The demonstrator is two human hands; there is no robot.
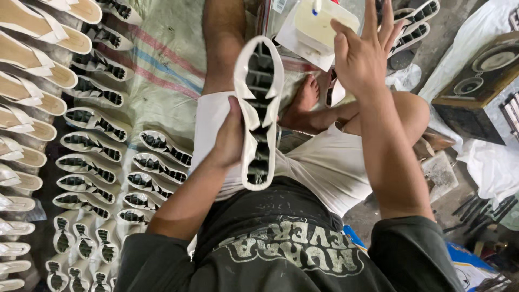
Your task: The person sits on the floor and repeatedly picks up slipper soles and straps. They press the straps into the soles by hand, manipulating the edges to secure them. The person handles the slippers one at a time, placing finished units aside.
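Nearest the camera is the person's dark printed shirt (286,254), filling the 6 o'clock part of the view, with pale shorts (319,167) just beyond it over the crossed legs. From 7 o'clock the left forearm rises toward the middle, and the left hand (230,138) grips a white shoe sole (261,108) by its left edge, thumb on the rim facing the camera and fingers wrapped behind it out of sight. The sole stands almost upright at the centre, its hollow ribbed underside facing the camera, one end over the shorts and the other pointing to 12 o'clock.

From 5 o'clock the right forearm climbs to 1 o'clock, where the right hand (362,54) is raised with fingers spread and loose, holding nothing; its fingertips sit just beside a cream plastic tub (321,24), and whether they touch it cannot be told. A bare foot (305,97) lies between the sole and the right arm.

On the floor from 8 to 10 o'clock, rows of matching soles (92,162) lie underside up on a woven sack (162,59). Further out at 10 to 11 o'clock lie finished pale sandals (32,59). At 1 o'clock two more soles (416,24) rest beyond the tub, and at 2 o'clock a dark speaker box (476,86) stands well apart
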